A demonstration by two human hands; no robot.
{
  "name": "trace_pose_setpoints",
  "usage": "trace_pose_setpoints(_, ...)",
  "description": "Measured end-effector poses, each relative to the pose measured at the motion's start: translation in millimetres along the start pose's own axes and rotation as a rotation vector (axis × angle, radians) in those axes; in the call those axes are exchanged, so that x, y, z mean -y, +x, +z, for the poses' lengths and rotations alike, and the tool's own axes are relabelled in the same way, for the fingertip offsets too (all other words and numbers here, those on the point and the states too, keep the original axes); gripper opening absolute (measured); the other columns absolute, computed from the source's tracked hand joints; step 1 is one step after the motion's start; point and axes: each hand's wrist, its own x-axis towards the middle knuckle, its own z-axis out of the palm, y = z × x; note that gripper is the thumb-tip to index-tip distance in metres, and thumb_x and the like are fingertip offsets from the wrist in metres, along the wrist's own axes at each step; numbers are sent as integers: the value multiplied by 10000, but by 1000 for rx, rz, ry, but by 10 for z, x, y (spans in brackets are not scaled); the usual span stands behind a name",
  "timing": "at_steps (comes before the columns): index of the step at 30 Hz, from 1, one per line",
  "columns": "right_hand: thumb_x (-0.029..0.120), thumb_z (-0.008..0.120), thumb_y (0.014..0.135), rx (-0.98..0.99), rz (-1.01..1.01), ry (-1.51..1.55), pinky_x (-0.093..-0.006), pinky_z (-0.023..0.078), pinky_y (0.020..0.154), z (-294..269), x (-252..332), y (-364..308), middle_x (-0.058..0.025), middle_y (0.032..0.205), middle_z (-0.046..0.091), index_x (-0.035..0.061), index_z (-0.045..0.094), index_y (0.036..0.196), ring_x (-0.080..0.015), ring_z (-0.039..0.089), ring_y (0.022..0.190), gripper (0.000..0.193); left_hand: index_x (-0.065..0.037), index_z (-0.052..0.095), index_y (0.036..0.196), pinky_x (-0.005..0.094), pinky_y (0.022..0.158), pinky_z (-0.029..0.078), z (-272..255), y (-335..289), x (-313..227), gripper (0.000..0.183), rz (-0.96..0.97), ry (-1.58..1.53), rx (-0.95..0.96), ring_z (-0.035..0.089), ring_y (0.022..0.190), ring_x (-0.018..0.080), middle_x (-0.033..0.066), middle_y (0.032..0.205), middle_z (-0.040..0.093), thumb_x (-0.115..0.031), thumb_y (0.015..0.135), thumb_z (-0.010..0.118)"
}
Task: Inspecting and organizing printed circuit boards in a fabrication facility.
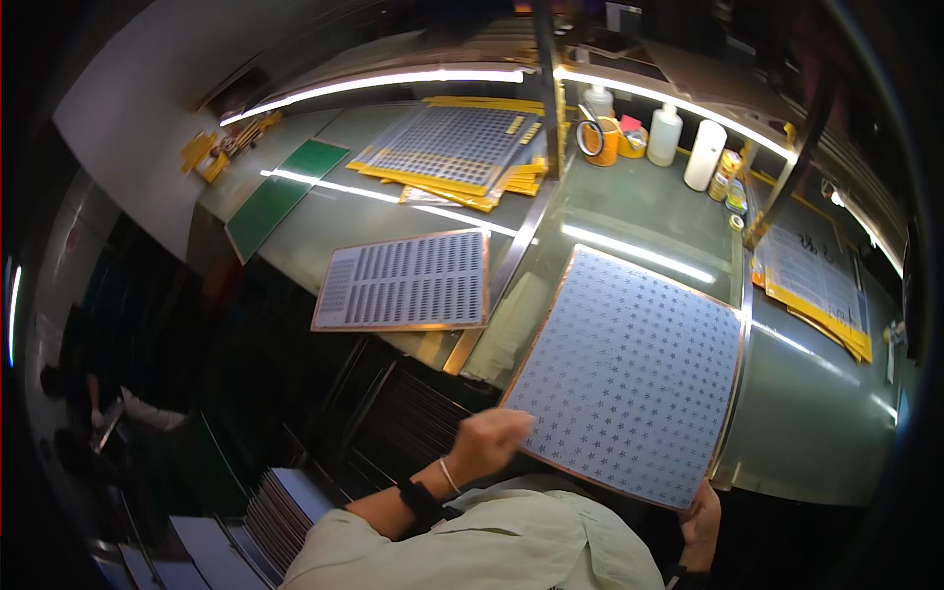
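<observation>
Nearest, the left hand (pixel 490 440) (slightly blurred) has its grip closed on the near left corner of a star-patterned panel (pixel 629 374); the right hand's (pixel 700 518) grip holds the near right corner, so 2 hands support it. The panel extends over the desk (pixel 644 202). To its left lies a slotted panel (pixel 413 280). Farther off are yellow-edged sheets (pixel 447 147), a green board (pixel 285 197) and a white bottle (pixel 665 138).
</observation>
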Motion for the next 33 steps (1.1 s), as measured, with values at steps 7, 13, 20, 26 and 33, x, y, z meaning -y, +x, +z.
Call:
trace_pose_setpoints(7, 119, 626, 757, 331, -15, -381, -386, 477, 851, 252, 221, -194, -196, 1128, 553, -86, 411, 1202, -277, 591, 968, 535, -15, 552, 1112, 337, 847, 452, -460, -185, 177, 405, -1030, -999, 86, 597, 927, 192, 81, 994, 624, -358, 947, 413)
trace_pose_setpoints(13, 63, 572, 755, 265, -381, -566, -374, 390, 946, 417, 446, -535, -185, 1253, 457, -64, 330, 1307, -285, 470, 1128, 616, -3, 451, 1238, 374, 903, 450, -729, 192, -31, 460, -645, -1402, 178, 578, 1012, 206, 115, 1203, 543, -353, 942, 409)
trace_pose_setpoints(20, 131, 498, 896, 548, -601, -202, -371, 377, 987, 1689, 1279, 116, -91, 1257, 469, 17, 341, 1335, -216, 465, 1146, 480, -4, 472, 1239, 354, 912, 424, -903, 862, 332, 508, -201, -752, -122, 520, 1126, 271, 170, 1249, 507, -395, 914, 466)
trace_pose_setpoints(26, 80, 526, 855, 663, -1044, -575, -344, 454, 880, 4570, 2384, 1436, -137, 1068, 561, -8, 495, 1084, -222, 552, 1008, 248, -55, 442, 1284, 538, 1043, 162, -320, 678, 768, 618, -134, 342, -155, 213, 1316, 390, 205, 1384, 325, -460, 827, 541)
trace_pose_setpoints(33, 123, 503, 894, 725, -365, -241, -413, 483, 907, 6952, 1915, 1894, -195, 1041, 593, -62, 479, 1068, -298, 594, 980, 256, -195, 401, 1347, 615, 1025, 84, -24, 499, 753, 629, -75, 568, 50, 171, 1336, 373, 146, 1419, 295, -553, 832, 457)
